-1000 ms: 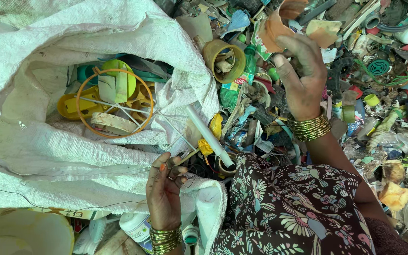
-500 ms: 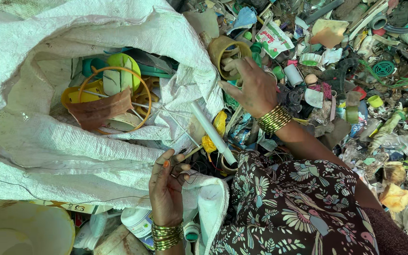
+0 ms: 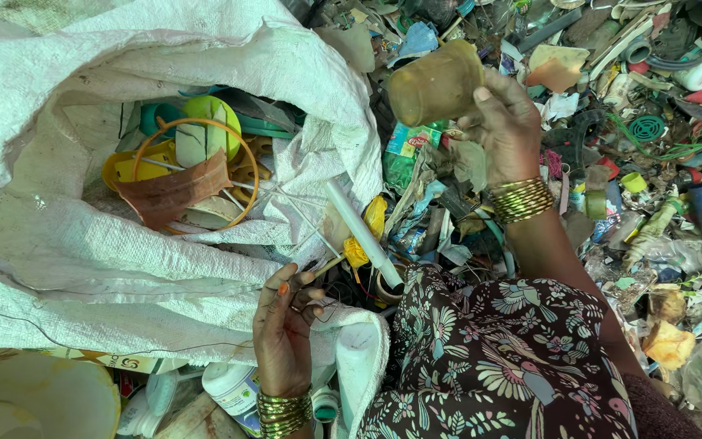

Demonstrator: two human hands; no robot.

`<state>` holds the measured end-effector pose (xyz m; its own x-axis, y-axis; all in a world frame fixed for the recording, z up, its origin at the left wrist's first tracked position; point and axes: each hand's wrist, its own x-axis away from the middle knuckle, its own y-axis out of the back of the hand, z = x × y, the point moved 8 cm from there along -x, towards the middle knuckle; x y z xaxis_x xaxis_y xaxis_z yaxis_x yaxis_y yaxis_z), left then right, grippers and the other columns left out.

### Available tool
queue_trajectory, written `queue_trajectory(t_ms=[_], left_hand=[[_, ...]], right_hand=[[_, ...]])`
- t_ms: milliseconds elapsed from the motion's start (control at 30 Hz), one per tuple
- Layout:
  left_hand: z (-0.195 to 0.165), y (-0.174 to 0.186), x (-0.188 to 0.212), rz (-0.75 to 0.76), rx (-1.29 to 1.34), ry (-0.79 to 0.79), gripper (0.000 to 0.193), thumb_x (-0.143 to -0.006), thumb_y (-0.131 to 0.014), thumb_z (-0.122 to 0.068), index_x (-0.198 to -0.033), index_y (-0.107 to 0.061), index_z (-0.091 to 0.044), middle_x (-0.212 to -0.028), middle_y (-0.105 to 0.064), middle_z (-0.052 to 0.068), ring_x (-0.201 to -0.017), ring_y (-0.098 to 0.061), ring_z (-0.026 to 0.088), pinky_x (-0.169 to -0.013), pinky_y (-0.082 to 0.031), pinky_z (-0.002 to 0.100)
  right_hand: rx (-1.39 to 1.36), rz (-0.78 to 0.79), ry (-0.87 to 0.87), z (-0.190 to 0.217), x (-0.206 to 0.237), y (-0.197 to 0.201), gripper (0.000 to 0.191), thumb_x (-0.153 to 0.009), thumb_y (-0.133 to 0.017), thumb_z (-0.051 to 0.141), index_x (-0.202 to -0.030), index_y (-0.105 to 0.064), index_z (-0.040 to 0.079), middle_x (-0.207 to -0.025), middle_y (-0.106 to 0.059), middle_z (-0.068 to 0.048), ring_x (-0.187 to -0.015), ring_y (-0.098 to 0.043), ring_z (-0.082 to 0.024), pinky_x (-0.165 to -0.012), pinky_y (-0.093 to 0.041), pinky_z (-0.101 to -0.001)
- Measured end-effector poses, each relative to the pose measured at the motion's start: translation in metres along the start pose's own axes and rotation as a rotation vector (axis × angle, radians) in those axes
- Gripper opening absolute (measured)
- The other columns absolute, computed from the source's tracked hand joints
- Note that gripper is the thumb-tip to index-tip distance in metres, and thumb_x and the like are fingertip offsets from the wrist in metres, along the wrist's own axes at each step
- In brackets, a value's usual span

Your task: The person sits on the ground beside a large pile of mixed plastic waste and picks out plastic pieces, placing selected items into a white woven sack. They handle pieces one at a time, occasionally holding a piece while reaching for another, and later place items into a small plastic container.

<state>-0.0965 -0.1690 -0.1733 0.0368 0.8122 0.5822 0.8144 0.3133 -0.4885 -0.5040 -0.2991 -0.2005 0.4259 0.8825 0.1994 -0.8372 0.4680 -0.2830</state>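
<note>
Heaped plastic scrap (image 3: 660,122) underlying all. Right hand (image 3: 507,122) clamping brown cup (image 3: 436,84) above heap, beside sack (image 3: 164,268); left hand (image 3: 284,333) pinching sack rim. Risking rim slipping, cup missing the mouth.

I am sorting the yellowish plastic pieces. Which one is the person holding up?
The dirty tan cup in the right hand; the others lie inside the white sack.
</note>
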Motion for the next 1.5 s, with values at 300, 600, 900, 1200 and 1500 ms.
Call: queue_trajectory(t_ms=[300,600,900,1200,1500], left_hand=[[0.004,0.0,-0.001,-0.029,-0.021,0.025,0.037,-0.103,-0.052,-0.018,-0.135,-0.055,0.002,-0.115,-0.071,0.016,-0.092,-0.069,0.02,-0.074,-0.056,0.033],[0.009,-0.002,0.0,-0.04,-0.048,0.045,0.039,-0.105,-0.052,-0.02,-0.136,-0.056,0.001,-0.115,-0.07,0.015,-0.093,-0.068,0.02,-0.076,-0.054,0.033],[0.004,0.006,0.001,-0.056,-0.078,0.025,0.043,-0.104,-0.052,-0.022,-0.139,-0.053,0.003,-0.116,-0.07,0.017,-0.094,-0.068,0.022,-0.077,-0.053,0.035],[0.007,0.005,-0.003,-0.038,-0.044,0.041,0.041,-0.105,-0.051,-0.022,-0.139,-0.053,0.003,-0.116,-0.069,0.016,-0.096,-0.067,0.022,-0.077,-0.053,0.035],[0.005,-0.005,-0.001,-0.016,-0.018,0.048,0.038,-0.105,-0.052,-0.021,-0.136,-0.055,0.001,-0.116,-0.07,0.016,-0.095,-0.068,0.021,-0.077,-0.053,0.034]], right_hand=[[-0.514,0.098,-0.191,0.018,-0.005,0.023,0.034,-0.11,-0.063,0.014,-0.144,-0.055,0.013,-0.118,-0.068,-0.002,-0.084,-0.064,-0.01,-0.076,-0.052,-0.0272],[-0.168,0.652,-0.057,0.055,0.067,-0.172,0.075,-0.104,-0.068,0.031,-0.163,-0.025,0.014,-0.15,-0.054,-0.015,-0.1,-0.073,-0.015,-0.079,-0.059,-0.0315],[0.386,0.752,0.098,0.028,0.074,-0.172,0.055,-0.103,-0.063,0.04,-0.148,-0.052,0.011,-0.147,-0.061,-0.01,-0.129,-0.062,-0.02,-0.107,-0.057,-0.04],[1.024,0.016,0.326,0.009,-0.054,0.023,0.033,-0.099,-0.073,0.021,-0.128,-0.062,0.011,-0.125,-0.065,-0.011,-0.113,-0.07,-0.022,-0.096,-0.056,-0.0366],[1.322,0.021,0.357,-0.028,-0.077,0.039,0.034,-0.082,-0.085,0.012,-0.113,-0.071,0.013,-0.111,-0.064,-0.015,-0.106,-0.062,-0.036,-0.091,-0.049,-0.0443]])
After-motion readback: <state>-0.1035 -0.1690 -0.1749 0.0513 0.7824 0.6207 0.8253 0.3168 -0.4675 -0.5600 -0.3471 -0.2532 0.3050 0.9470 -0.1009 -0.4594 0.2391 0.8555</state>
